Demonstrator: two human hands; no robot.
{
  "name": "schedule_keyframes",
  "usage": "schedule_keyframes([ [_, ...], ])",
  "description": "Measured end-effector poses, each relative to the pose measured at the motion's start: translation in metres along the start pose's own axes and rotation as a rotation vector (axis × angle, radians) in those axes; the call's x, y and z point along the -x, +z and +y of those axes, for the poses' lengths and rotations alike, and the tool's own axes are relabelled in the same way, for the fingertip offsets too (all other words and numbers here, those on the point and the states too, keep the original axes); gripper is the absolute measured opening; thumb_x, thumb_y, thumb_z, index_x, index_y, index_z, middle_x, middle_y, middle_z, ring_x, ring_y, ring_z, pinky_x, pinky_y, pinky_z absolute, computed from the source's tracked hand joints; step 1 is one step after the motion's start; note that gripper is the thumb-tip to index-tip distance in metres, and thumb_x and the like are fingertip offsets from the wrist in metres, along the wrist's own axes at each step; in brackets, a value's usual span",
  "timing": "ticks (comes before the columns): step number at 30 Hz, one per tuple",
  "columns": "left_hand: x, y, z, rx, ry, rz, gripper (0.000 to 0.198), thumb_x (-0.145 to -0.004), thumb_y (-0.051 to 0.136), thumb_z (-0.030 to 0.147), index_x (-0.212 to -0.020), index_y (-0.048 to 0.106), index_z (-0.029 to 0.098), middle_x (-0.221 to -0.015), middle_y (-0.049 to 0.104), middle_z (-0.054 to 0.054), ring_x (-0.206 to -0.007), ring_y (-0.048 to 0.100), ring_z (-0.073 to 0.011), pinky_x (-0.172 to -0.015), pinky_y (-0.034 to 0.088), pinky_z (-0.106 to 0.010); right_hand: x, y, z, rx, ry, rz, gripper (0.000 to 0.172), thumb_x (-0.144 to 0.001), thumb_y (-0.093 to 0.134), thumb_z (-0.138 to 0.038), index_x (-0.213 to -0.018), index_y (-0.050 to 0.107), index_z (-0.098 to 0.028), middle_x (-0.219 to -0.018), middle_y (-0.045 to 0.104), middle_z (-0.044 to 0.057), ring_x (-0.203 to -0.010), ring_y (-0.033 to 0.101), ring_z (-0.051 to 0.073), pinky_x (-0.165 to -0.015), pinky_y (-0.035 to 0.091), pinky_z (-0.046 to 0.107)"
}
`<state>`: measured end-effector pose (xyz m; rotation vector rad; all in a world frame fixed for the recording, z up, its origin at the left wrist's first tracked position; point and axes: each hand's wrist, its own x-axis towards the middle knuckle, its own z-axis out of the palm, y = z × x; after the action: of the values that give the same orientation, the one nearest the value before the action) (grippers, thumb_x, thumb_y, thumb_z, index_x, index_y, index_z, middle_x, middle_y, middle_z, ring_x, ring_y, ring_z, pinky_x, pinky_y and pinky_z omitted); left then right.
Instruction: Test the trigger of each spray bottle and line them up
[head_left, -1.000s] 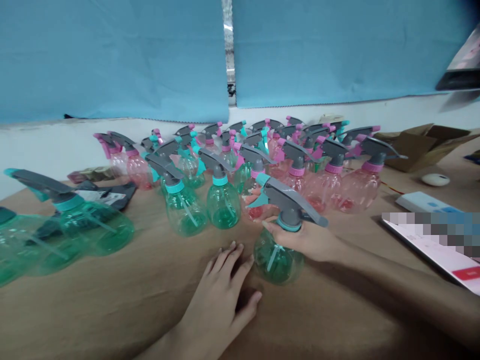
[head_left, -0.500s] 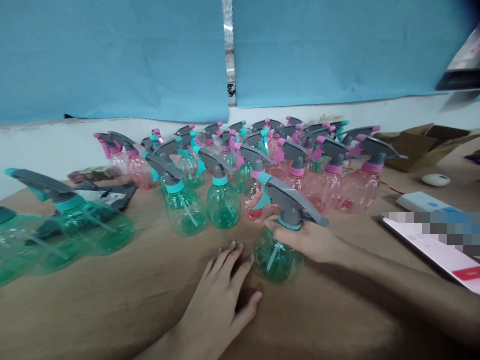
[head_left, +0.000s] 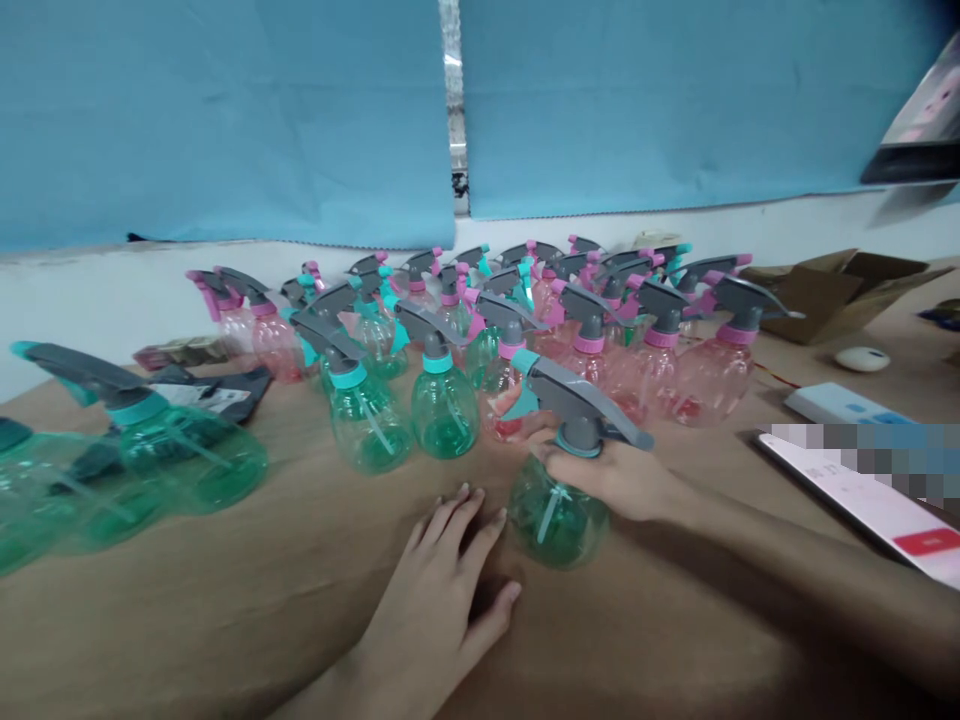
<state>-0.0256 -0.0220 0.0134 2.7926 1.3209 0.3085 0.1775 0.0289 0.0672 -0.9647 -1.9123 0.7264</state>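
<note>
Right grip [head_left: 622,480] clasps green trigger-spray bottle [head_left: 559,527] by neck; left grip [head_left: 439,580] lies spread beside it; other spray bottles [head_left: 512,351] crowd toward far edge of surface [head_left: 225,620].

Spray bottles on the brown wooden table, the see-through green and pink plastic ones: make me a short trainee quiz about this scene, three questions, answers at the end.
1. Multiple choice. Which hand holds the round, clear-green plastic spray bottle with the grey and turquoise spray head?
A) left
B) right
C) both

2. True or false? The bare left hand is wrapped around a second spray bottle.

3. Short answer. What stands on the table just behind the small, smooth, rounded white object?

Key:
1. B, the bare right hand.
2. False; it lies palm down on the brown wooden table.
3. An open brown cardboard box.
</note>
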Motion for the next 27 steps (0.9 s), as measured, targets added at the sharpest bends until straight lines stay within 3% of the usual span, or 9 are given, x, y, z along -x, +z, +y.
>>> schedule_keyframes([
  [5,0.001,0.001,-0.001,0.023,-0.003,0.029,0.042,-0.085,0.051,0.032,-0.124,0.046,0.018,-0.135,0.040,-0.012,-0.124,0.034,-0.0296,-0.095,0.035,-0.048,-0.001,0.004,0.001,-0.057,-0.001,0.047,0.041,-0.071,0.052,-0.017,-0.110,0.052,-0.028,-0.093,0.067,-0.002,-0.084,0.064,0.020,-0.076,0.053,0.035],
  [15,0.007,-0.008,0.001,0.248,-0.122,0.168,0.047,-0.083,0.053,0.031,-0.125,0.036,0.020,-0.119,0.051,-0.010,-0.109,0.049,-0.0269,-0.090,0.039,-0.044,-0.002,0.028,-0.013,-0.066,-0.021,0.080,0.019,-0.073,0.053,-0.022,-0.089,0.062,-0.025,-0.092,0.067,0.000,-0.089,0.063,0.020,-0.080,0.051,0.039],
  [18,0.022,-0.013,-0.004,0.267,-0.158,0.177,0.051,-0.082,0.053,0.031,-0.127,0.030,0.021,-0.117,0.051,-0.010,-0.106,0.050,-0.0276,-0.087,0.040,-0.045,-0.004,0.046,-0.020,-0.103,-0.090,0.050,0.020,-0.075,0.053,-0.023,-0.094,0.061,-0.025,-0.098,0.066,0.000,-0.089,0.063,0.019,-0.081,0.051,0.038],
  [21,0.044,-0.019,-0.013,0.253,-0.178,0.205,0.058,-0.080,0.056,0.033,-0.128,0.026,0.021,-0.118,0.049,-0.010,-0.107,0.049,-0.0279,-0.087,0.041,-0.044,-0.008,0.069,-0.029,-0.160,-0.163,0.011,0.034,-0.077,0.054,-0.025,-0.111,0.054,-0.024,-0.093,0.066,0.001,-0.087,0.063,0.018,-0.080,0.051,0.037],
  [27,0.084,-0.044,-0.031,0.128,-0.296,0.422,0.065,-0.075,0.060,0.045,-0.127,0.028,0.022,-0.119,0.048,-0.010,-0.109,0.048,-0.0302,-0.088,0.041,-0.044,-0.025,0.129,-0.052,-0.150,-0.247,-0.054,0.040,-0.080,0.051,-0.035,-0.118,0.048,-0.022,-0.084,0.064,0.001,-0.083,0.061,0.017,-0.076,0.050,0.032],
])
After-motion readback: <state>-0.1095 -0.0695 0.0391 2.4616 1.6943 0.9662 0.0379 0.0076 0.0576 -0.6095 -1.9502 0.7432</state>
